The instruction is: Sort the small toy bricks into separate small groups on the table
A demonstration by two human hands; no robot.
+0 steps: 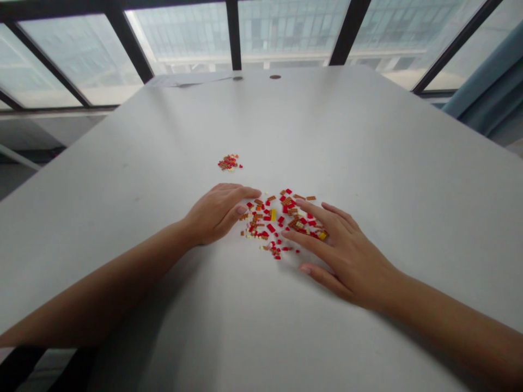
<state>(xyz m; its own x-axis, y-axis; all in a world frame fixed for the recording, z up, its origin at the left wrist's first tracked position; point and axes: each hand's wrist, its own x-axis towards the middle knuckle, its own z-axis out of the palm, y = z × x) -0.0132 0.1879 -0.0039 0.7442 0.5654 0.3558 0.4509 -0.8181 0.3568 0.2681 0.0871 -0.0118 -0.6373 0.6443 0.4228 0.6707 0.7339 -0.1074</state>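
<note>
A spread of small toy building bricks [270, 228], mostly red and brown with some cream and yellow, lies on the white table between my hands. One yellow brick [273, 214] stands out near its middle. My left hand [220, 211] rests on its side at the left edge of the spread, fingers extended and thumb apart, holding nothing I can see. From the right, my right hand [341, 250] reaches over the bricks with its fingers spread. Its fingertips are over or touching some pieces, and it hides part of the spread's right side.
A smaller pile of red, orange and brown pieces [229, 163] lies farther back, left of centre. The white table [310, 136] extends to large windows with dark frames. Two round grommets [275, 77] sit near its far edge. A blue curtain [490, 81] hangs at the right.
</note>
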